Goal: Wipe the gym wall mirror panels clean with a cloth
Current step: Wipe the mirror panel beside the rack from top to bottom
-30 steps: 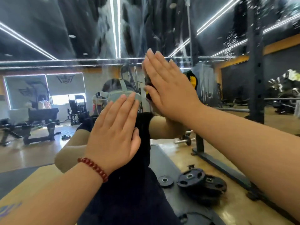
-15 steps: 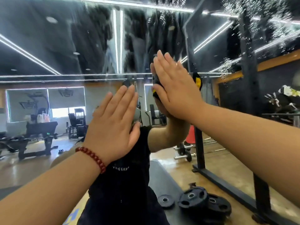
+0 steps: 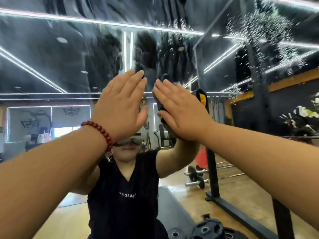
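The wall mirror (image 3: 51,54) fills nearly the whole head view. Streaks of wet film are seen across its upper part, and a patch of fine droplets (image 3: 259,31) is scattered over the upper right. Reflected in the glass are ceiling light strips, a gym floor, a dark upright rack post (image 3: 213,169) at right, dumbbells (image 3: 196,178) on the floor behind it, and weight plates (image 3: 207,230) at the bottom edge. The person's own reflection, in a dark sleeveless top (image 3: 124,195), is centred below the hands.

Both forearms are raised toward the glass. The left hand (image 3: 120,107) is held flat, fingers straight and close together, palm toward the mirror; nothing is gripped in it. Whether the palm actually touches the glass cannot be told. A red bead bracelet (image 3: 101,131) is worn on the left wrist.

The right hand (image 3: 181,109) is likewise flat with straight fingers, just beside the left, and is pressed over the cloth (image 3: 202,99), which lies between palm and mirror. The cloth is dark with a yellow part; it shows past the fingertips, at the thumb side, and as a yellow-edged flap at the hand's right. Most of it is hidden by the hand.
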Demonstrator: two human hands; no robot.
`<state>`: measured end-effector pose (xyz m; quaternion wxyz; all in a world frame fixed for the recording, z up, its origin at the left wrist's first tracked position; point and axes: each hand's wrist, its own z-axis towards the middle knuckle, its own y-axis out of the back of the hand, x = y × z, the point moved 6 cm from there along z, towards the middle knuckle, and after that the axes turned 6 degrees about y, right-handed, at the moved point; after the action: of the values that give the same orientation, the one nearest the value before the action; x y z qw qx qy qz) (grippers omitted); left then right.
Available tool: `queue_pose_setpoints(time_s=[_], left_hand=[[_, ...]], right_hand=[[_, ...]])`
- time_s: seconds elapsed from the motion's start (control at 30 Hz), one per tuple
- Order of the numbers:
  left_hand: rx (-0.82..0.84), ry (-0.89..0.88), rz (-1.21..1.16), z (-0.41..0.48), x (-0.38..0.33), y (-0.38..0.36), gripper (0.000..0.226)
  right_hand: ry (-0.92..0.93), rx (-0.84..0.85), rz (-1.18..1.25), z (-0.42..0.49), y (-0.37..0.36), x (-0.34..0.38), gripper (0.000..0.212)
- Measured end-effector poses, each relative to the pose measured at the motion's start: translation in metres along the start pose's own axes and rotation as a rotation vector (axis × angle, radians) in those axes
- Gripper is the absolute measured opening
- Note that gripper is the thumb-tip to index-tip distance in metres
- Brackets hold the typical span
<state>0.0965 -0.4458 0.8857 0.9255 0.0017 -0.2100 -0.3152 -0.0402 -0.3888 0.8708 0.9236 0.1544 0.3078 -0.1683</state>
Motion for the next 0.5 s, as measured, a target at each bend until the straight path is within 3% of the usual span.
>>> queue_pose_setpoints(time_s=[0.13,0.37,0.5], left_hand=[[0.031,0.003,0.04,0.004,0.0,-0.012,0.073],[0.03,0.011,0.062,0.003,-0.001,-0.012,0.072],[0.028,-0.012,-0.006,0.004,0.002,-0.007,0.068]], right_hand=[[0.188,0.062,0.007,-0.004,-0.002,0.0,0.057],[-0.198,-0.016,0.036,0.052,0.016,-0.046,0.059],[0.058,0.015,-0.006,0.013,0.003,-0.004,0.06]])
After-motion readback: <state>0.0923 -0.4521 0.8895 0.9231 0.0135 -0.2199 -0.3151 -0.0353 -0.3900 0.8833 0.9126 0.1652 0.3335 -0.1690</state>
